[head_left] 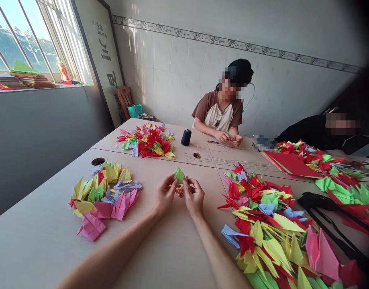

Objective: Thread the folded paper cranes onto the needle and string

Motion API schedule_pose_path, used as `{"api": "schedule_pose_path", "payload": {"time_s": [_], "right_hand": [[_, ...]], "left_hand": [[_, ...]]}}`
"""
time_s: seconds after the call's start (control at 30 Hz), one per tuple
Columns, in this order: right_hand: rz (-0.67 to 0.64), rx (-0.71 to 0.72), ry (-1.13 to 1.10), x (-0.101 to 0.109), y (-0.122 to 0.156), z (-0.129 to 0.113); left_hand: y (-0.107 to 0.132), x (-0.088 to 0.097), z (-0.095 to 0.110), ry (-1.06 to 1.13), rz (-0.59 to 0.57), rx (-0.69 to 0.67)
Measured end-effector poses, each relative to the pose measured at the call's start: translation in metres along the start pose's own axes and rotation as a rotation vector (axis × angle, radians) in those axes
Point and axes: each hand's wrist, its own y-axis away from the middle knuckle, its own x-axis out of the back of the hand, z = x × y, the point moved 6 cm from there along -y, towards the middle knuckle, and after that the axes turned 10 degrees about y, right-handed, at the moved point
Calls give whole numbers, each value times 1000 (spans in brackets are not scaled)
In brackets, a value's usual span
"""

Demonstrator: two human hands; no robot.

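My left hand (165, 194) pinches a small light-green folded paper crane (179, 174) above the middle of the table. Close against it, my right hand (194, 199) is closed on a thin dark needle-like tool (187, 178); its exact kind is too small to tell. Below the crane, between my hands, a little heap of orange-red beads (180, 192) shows in part. A ring of folded paper cranes (102, 188) in yellow, pink, green and blue lies to the left of my hands. To the right spreads a large pile of folded paper cranes (271, 224).
A dark thread spool (186, 137) stands near another crane pile (151, 140). Opposite sits a person (220, 104) with both hands together; another person (307, 128) leans at the right. Red paper sheets (295, 163) and a black strapped object (319, 200) lie right. The table has round holes (197, 155).
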Motion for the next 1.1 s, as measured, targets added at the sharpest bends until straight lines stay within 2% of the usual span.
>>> {"api": "schedule_pose_path", "payload": {"time_s": [0.47,0.9,1.1], "right_hand": [[45,-14,21,3,1,-3],[-49,-17,15,-3,0,2],[-44,-14,13,-3,0,5]], "left_hand": [[-3,4,7,-3,50,27],[-1,0,-1,60,-14,46],[0,-3,-3,97,-44,64]]}}
